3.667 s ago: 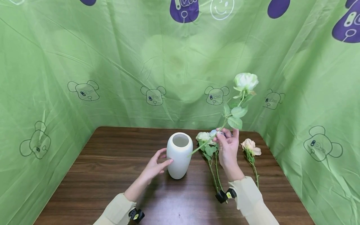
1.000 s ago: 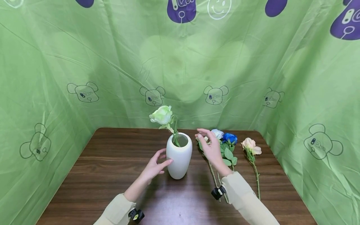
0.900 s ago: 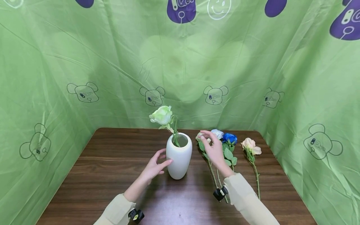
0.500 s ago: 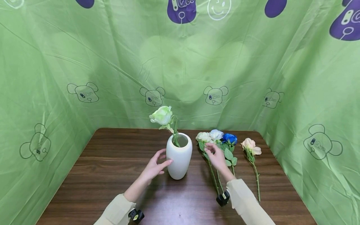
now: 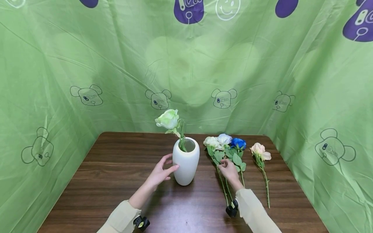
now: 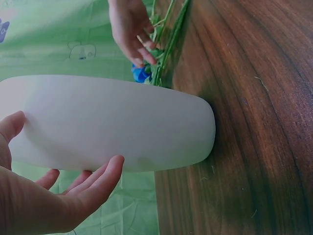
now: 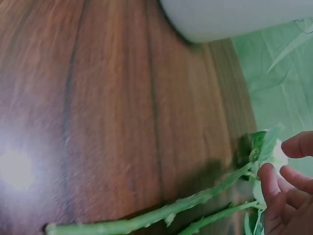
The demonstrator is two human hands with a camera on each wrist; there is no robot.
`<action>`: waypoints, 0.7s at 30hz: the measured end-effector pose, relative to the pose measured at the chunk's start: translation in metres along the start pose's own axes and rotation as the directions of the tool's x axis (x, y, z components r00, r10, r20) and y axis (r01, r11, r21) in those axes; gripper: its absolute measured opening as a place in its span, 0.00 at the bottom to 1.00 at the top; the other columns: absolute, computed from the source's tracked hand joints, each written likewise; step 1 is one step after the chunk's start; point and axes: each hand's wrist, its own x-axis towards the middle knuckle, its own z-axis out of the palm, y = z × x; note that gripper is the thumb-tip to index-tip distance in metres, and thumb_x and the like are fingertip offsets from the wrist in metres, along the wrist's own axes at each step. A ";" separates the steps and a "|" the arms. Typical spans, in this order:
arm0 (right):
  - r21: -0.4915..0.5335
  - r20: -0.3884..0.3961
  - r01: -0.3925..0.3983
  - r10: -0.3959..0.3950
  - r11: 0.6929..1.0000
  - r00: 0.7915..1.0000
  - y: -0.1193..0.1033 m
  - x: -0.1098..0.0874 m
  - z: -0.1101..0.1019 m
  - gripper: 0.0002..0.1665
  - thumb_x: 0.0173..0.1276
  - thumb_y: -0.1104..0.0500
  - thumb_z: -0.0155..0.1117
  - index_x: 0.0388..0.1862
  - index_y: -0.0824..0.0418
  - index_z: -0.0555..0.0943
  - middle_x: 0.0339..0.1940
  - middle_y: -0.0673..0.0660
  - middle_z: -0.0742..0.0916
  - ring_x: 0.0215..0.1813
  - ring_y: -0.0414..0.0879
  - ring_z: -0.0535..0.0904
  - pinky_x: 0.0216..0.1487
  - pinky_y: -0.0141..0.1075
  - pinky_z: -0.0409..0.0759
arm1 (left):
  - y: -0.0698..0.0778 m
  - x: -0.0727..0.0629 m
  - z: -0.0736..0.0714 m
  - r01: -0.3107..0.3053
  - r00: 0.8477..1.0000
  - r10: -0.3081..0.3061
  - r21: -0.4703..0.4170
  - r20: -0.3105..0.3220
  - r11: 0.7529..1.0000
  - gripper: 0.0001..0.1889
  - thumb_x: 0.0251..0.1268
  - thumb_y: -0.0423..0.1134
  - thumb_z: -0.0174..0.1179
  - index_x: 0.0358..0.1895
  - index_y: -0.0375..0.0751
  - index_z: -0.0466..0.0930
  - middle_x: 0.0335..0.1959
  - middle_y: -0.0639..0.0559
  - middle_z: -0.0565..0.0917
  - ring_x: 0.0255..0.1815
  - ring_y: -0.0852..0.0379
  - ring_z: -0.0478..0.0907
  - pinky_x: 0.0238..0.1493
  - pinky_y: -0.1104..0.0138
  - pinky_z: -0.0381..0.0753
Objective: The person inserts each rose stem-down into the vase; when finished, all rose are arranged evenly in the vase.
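A white vase [image 5: 186,170] stands upright on the table, and a pale green-white rose [image 5: 168,119] leans left out of its mouth. My left hand [image 5: 159,171] holds the vase's left side, thumb in front and fingers behind. Over the stems of the lying flowers hovers my right hand [image 5: 229,171], thumb and fingers apart. It is nearest a white rose [image 5: 211,142] and a pale bluish-white rose [image 5: 224,139]; a blue rose [image 5: 238,143] lies just right of them. In the right wrist view the fingertips are close to the leaves at a green stem [image 7: 146,218], with nothing visibly gripped.
A pale pink rose [image 5: 260,151] lies apart at the right of the dark wooden table [image 5: 116,168]. Green printed cloth [image 5: 186,74] hangs along the back and both sides.
The green-white rose, earlier in my right hand, now stands in the vase. Having let it go, the right hand has moved right, then down along the lying flowers. The left hand stays put.
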 end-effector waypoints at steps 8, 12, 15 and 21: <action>-0.178 0.008 0.062 -0.062 0.982 0.998 0.009 -0.005 0.006 0.20 0.51 0.57 0.66 0.44 0.59 0.77 0.28 0.48 0.82 0.31 0.45 0.77 0.29 0.46 0.71 | 0.004 -0.002 0.000 0.011 1.000 -0.011 -0.007 0.007 1.000 0.33 0.54 0.45 0.62 0.62 0.44 0.59 0.56 0.36 0.66 0.47 0.42 0.71 0.35 0.53 0.75; -0.238 -0.005 0.068 -0.071 0.969 0.997 0.011 -0.005 0.013 0.21 0.50 0.55 0.67 0.45 0.56 0.77 0.26 0.45 0.81 0.30 0.44 0.76 0.28 0.46 0.70 | 0.016 -0.009 0.001 0.002 1.000 -0.001 -0.010 0.018 1.000 0.31 0.56 0.42 0.61 0.62 0.41 0.59 0.55 0.34 0.66 0.48 0.40 0.70 0.35 0.53 0.75; -0.255 -0.025 0.059 -0.068 0.965 0.997 0.013 -0.005 0.017 0.22 0.51 0.56 0.67 0.47 0.55 0.77 0.29 0.47 0.80 0.30 0.45 0.75 0.26 0.45 0.71 | 0.026 -0.015 0.003 0.000 1.000 0.000 -0.002 0.016 1.000 0.30 0.57 0.40 0.59 0.62 0.39 0.59 0.55 0.33 0.66 0.48 0.40 0.70 0.36 0.53 0.75; -0.274 -0.042 0.046 -0.059 0.961 0.997 0.015 -0.003 0.016 0.23 0.52 0.58 0.66 0.49 0.57 0.75 0.29 0.50 0.79 0.26 0.46 0.73 0.23 0.43 0.69 | 0.029 -0.018 0.003 0.004 1.000 -0.004 -0.007 0.007 1.000 0.30 0.57 0.39 0.59 0.62 0.40 0.59 0.54 0.35 0.67 0.47 0.41 0.70 0.36 0.53 0.75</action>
